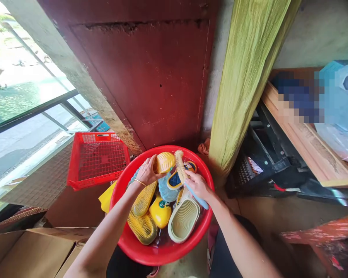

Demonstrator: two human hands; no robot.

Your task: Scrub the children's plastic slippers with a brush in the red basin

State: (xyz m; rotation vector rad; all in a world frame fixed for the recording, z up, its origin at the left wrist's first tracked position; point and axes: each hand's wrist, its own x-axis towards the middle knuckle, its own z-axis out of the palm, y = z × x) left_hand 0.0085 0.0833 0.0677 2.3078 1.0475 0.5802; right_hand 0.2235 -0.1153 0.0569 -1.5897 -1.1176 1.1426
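A red basin (pixel 124 251) holds water and several slippers and clogs. My left hand (pixel 146 172) grips a yellow shoe (pixel 166 162) near the basin's back edge, its ridged side facing up. In my right hand (pixel 198 185) is a brush (pixel 180 166) with pale bristles and a blue handle, just right of that shoe. A blue shoe (pixel 166 189) lies below the hands, beside a bright yellow clog (pixel 160 212). The pale green clog (pixel 184 220) rests at the basin's right front. Yellow soles (pixel 142 227) lie at the left front.
A red plastic crate (pixel 98 158) stands behind the basin on the left, with cardboard boxes (pixel 34 251) nearer. Behind are a dark red door (pixel 150 85) and a yellow-green post (pixel 240 85). A wooden surface (pixel 316 150) with bags is at the right.
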